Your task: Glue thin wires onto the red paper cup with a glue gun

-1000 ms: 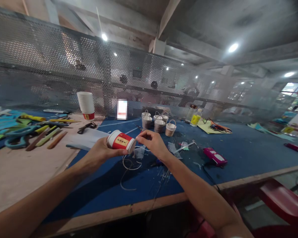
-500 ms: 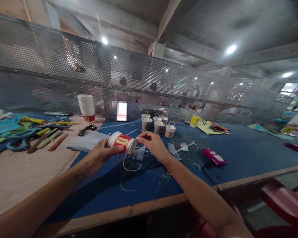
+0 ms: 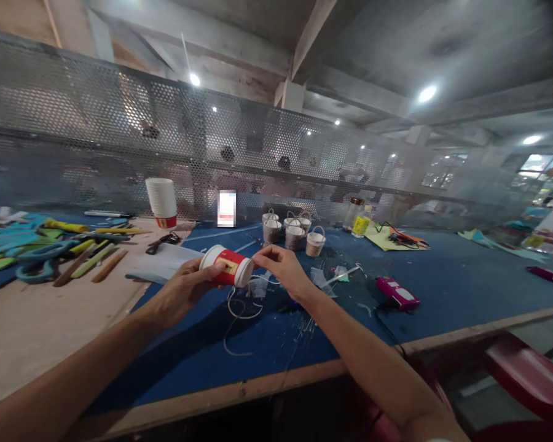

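The left hand (image 3: 184, 288) holds a red and white paper cup (image 3: 225, 266) on its side above the blue surface (image 3: 442, 282), its grip wrapped around the cup's body with the thumb on top. The right hand (image 3: 281, 270) is at the cup's white end, fingertips (image 3: 258, 258) pinched together and touching it; whether they have hold of anything there is too small to tell. A loose loop of pale cord (image 3: 239, 310) lies on the surface just under the cup.

Beyond the cup stand four small baskets (image 3: 291, 232) with handles, close together. To the right of the cup lies a pink gadget (image 3: 397, 291), well apart from it. To the left of the cup, at the back, rises a stack of paper cups (image 3: 162, 202), and farther left lie scissors (image 3: 41, 261) and coloured sticks (image 3: 92, 259). A perforated metal screen (image 3: 120, 141) runs behind the surface.
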`<state>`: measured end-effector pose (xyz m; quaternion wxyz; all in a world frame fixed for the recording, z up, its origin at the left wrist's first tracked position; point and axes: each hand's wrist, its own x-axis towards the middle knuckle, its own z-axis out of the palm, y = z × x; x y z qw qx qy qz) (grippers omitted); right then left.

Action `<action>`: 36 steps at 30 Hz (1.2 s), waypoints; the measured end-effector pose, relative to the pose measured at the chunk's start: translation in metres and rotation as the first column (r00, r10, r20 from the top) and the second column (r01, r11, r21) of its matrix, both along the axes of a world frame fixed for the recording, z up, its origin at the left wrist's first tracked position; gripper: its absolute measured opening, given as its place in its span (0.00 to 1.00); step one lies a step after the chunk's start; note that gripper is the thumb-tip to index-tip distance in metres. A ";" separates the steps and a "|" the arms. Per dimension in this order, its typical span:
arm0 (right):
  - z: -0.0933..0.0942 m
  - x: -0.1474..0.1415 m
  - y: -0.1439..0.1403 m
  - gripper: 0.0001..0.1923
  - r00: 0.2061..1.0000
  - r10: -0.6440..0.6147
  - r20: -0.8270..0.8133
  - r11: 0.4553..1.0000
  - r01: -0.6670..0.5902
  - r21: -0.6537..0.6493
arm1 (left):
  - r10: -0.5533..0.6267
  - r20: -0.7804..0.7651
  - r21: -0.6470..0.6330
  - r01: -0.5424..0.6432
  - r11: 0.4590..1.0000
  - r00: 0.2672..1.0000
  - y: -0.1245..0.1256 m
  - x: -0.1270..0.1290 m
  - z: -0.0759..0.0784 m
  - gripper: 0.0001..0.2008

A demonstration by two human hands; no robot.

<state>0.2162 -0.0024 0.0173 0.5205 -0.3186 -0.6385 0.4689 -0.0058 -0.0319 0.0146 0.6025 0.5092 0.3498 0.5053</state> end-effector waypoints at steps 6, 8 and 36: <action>-0.001 0.001 0.003 0.12 0.999 -0.037 0.030 0.999 0.037 -0.005 | -0.064 -0.014 -0.008 0.064 0.998 0.998 -0.006 0.001 0.008 0.09; -0.002 0.002 0.003 0.11 0.997 -0.046 0.055 0.999 0.045 0.018 | -0.084 -0.022 -0.028 0.084 0.996 0.996 -0.007 0.001 0.011 0.09; 0.000 0.003 -0.002 0.08 0.957 -0.109 0.269 0.960 0.031 0.278 | 0.005 -0.094 0.002 -0.004 1.000 0.996 0.002 0.002 0.004 0.08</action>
